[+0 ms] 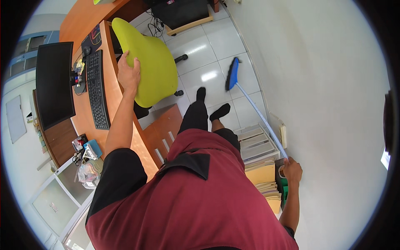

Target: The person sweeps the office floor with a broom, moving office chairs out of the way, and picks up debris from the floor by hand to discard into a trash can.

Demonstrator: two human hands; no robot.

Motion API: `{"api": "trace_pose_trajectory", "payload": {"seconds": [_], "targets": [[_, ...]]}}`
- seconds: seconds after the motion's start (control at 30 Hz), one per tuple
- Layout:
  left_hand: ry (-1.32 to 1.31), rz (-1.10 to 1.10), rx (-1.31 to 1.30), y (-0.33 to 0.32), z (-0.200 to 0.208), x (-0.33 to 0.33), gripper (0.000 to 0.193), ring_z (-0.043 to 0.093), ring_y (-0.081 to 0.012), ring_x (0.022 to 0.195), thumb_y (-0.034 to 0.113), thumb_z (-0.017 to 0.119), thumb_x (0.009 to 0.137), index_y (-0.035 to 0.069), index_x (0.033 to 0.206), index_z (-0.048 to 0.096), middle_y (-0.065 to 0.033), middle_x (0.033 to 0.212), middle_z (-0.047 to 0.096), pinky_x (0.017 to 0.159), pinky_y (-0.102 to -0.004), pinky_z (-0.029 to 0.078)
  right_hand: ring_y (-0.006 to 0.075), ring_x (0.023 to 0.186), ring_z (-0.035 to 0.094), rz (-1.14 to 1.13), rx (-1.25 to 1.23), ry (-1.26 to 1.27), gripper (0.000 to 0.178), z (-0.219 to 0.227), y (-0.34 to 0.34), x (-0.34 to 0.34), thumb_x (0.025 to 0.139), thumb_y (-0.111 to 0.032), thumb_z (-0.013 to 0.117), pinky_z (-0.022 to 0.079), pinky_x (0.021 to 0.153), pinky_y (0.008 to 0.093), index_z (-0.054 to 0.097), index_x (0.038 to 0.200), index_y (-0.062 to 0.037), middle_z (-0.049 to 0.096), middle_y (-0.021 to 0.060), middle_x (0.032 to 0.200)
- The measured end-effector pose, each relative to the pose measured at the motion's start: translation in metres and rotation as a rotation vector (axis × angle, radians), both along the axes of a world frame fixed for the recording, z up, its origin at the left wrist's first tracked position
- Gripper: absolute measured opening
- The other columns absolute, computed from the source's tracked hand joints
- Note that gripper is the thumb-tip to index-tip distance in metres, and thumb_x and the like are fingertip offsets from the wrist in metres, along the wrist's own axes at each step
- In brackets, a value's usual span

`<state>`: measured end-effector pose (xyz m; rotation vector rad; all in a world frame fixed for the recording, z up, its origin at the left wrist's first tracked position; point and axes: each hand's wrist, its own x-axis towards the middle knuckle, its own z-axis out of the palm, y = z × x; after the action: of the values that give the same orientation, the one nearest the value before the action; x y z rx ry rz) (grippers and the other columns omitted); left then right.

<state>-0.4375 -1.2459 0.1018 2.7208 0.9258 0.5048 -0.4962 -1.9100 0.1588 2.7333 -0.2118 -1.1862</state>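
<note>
The person's right hand (292, 170) is closed tight around the top end of a broom handle (261, 118). The thin, pale handle runs long and slanted, away from the hand and down to the floor. At its far end sits the blue broom head (233, 74), resting on the white tiled floor (216, 41) close to the wall (325, 83). Just under the right hand is a stack of tan folders (262, 175) on a low shelf.

The left hand (128, 74) is stretched out and holds the edge of the back of a yellow-green chair (152, 66). The fingers curl over the edge and the thumb presses the near side. The chair stands next to the orange wooden desk (112, 96).

The person wears a dark red shirt and black socks, and both feet (210, 104) stand on the tiles between the chair and the broom.

On the desk lie a black keyboard (96, 89) and a black screen (54, 83). Farther off, a dark box (183, 12) sits on the floor with wires beside it.
</note>
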Motion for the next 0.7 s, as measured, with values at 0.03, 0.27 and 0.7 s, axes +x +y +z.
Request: {"api": "trace_pose_trajectory", "payload": {"seconds": [0.03, 0.27, 0.7], "targets": [[0.028, 0.008, -0.015, 0.003, 0.004, -0.002, 0.049, 0.056, -0.0307, 0.114, 0.034, 0.06, 0.086, 0.009, 0.128, 0.052, -0.0149, 0.124, 0.056, 0.094, -0.0402, 0.045, 0.0416, 0.085, 0.064, -0.014, 0.041, -0.028, 0.033, 0.003, 0.005, 0.005, 0.095, -0.038, 0.048, 0.05, 0.076, 0.0507, 0.065, 0.104, -0.0116, 0.067, 0.0206, 0.085], [0.087, -0.006, -0.15, 0.124, 0.023, 0.049, 0.043, 0.058, -0.0263, 0.104, 0.04, 0.063, 0.088, 0.005, 0.113, 0.063, -0.0138, 0.11, 0.061, 0.091, -0.0344, 0.044, 0.0436, 0.079, 0.06, -0.175, 0.386, -0.04, 0.032, -0.031, 0.074, 0.061, 0.094, -0.035, 0.052, 0.046, 0.067, 0.0487, 0.066, 0.095, -0.0063, 0.063, 0.0228, 0.081], [-0.293, -0.209, -1.272, 0.265, -0.068, 0.167, 0.036, 0.054, -0.0246, 0.093, 0.023, 0.04, 0.093, -0.001, 0.075, 0.059, -0.014, 0.087, 0.06, 0.091, -0.0359, 0.04, 0.0462, 0.091, 0.059, 0.033, 0.507, 0.151, 0.044, -0.195, 0.303, 0.237, 0.097, -0.041, 0.04, 0.047, 0.077, 0.0514, 0.065, 0.094, -0.0054, 0.064, 0.0236, 0.093]]}}
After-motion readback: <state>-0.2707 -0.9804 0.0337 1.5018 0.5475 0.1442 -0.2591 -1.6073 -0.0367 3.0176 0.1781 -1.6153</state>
